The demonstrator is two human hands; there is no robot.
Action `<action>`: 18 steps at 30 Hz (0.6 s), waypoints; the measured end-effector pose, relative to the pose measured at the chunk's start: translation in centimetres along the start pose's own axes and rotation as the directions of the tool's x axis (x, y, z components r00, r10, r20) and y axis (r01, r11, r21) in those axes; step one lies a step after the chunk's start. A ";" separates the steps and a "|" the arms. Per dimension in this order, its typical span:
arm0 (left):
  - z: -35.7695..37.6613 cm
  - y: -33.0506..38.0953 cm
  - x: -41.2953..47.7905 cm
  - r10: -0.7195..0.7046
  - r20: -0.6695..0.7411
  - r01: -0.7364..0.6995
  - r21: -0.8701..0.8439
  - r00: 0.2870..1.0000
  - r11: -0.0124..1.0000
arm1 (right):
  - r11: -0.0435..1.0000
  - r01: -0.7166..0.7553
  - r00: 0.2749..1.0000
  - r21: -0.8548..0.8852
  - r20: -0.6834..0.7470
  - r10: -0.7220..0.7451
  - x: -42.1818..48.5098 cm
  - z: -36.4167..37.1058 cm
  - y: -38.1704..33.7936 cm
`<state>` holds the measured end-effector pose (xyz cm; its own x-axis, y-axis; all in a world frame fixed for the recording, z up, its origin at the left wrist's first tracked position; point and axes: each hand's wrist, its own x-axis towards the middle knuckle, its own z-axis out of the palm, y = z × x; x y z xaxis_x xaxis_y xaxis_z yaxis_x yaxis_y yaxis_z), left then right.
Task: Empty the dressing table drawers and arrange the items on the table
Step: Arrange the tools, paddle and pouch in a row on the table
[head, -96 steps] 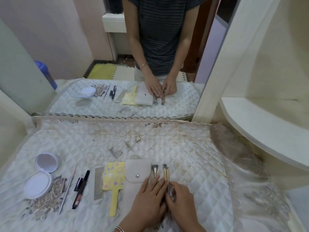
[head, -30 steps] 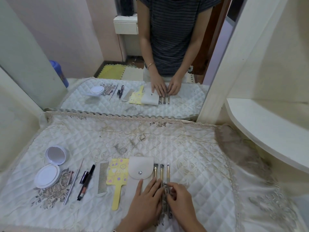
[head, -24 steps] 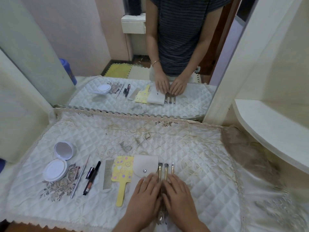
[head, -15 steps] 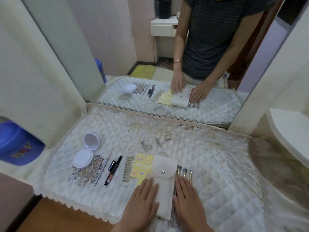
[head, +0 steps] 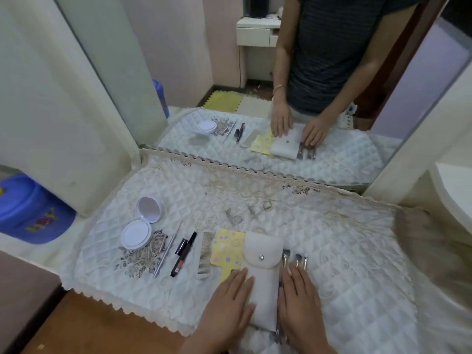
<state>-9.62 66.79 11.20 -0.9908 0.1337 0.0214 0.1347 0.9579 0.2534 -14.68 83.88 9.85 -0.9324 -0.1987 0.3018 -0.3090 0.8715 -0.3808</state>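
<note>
White snap-flap pouch: flat on the quilted counter cover, between both hands.
Left hand: fingers released, flat, touching the pouch's left edge.
Right hand: fingers released, flat over the makeup brushes.
Yellow paddle brush: partly under the pouch.

A large frameless wall mirror stands at the back of the table, just behind a white quilted table cover with a scalloped lace edge. To the left, a cream panel stands upright, with a blue plastic tub tucked beside it. Below, there's brown wooden floor. At far right, a curved cream shelf. In the reflection: pale pink walls and yellow and beige foam floor tiles.
</note>
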 end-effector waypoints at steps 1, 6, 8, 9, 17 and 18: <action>-0.4 -0.7 0.1 0.000 -0.018 0.000 0.004 1.000 1.000 | 1.000 0.018 1.000 -0.001 -0.017 -0.018 0.4 -0.2 -0.7; -1.6 -7.1 0.3 -0.088 -0.050 0.088 -0.004 0.995 0.996 | 0.991 0.133 0.990 -0.025 0.056 -0.131 3.0 0.9 -5.8; -1.7 -10.0 0.6 -0.076 -0.038 0.077 0.024 0.996 0.997 | 0.978 0.198 0.970 -0.071 0.161 -0.185 3.3 2.2 -8.5; -1.7 -11.2 0.8 -0.046 -0.057 0.050 0.064 0.997 0.997 | 0.976 0.196 0.963 -0.092 0.205 -0.174 3.2 2.8 -9.6; -2.6 -14.2 1.5 0.209 0.101 -0.221 0.132 0.973 0.966 | 0.970 -0.056 0.924 -0.235 0.355 0.139 1.9 4.5 -13.1; -2.6 -14.2 1.6 0.217 0.099 -0.230 0.136 0.971 0.964 | 0.966 -0.076 0.923 -0.248 0.350 0.162 1.9 4.5 -13.5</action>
<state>-13.20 52.72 10.14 -0.9315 0.3632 -0.0200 0.3592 0.9271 0.1073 -13.10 69.71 11.69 -0.9760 -0.1988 -0.0891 -0.1813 0.9679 -0.1742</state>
